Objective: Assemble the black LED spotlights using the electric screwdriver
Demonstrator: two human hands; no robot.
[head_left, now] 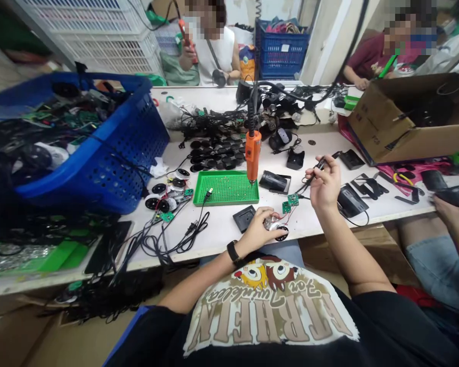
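Note:
Near the table's front edge, my left hand point(257, 229) is closed around a small clear-and-silver part point(271, 222). A round black disc point(282, 234) sits by its thumb. Thin red wires run from there to two small green circuit boards point(292, 200). Raised to the right, my right hand point(326, 187) pinches a black cable point(320, 164), which leads down toward the boards. A flat black plastic cover point(245, 219) lies just left of my left hand. Beyond the boards rests a black plastic housing point(274, 181).
An orange electric screwdriver point(253, 155) hangs over a green tray point(225, 198) of tiny screws. A heaped blue basket point(137, 148) stands left, a cardboard box point(382, 135) right. Coiled power cords point(193, 232) lie left. Co-workers sit opposite; another person's hand point(453, 206) is at right.

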